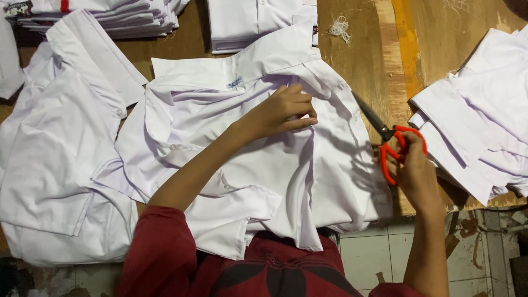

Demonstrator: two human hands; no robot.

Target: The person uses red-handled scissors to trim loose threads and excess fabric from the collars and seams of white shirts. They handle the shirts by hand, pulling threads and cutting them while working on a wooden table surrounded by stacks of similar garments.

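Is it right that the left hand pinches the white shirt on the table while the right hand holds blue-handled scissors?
Not quite. The head view shows the scissors in the right hand have orange-red handles, not blue. The rest stands: the left hand pinches the white shirt spread on the wooden table.

The shirt was plain white; the scissors at three o'clock had orange-red handles; the sleeve was dark red.

Worn wooden table above grimy, perhaps cracked, tiled floor.
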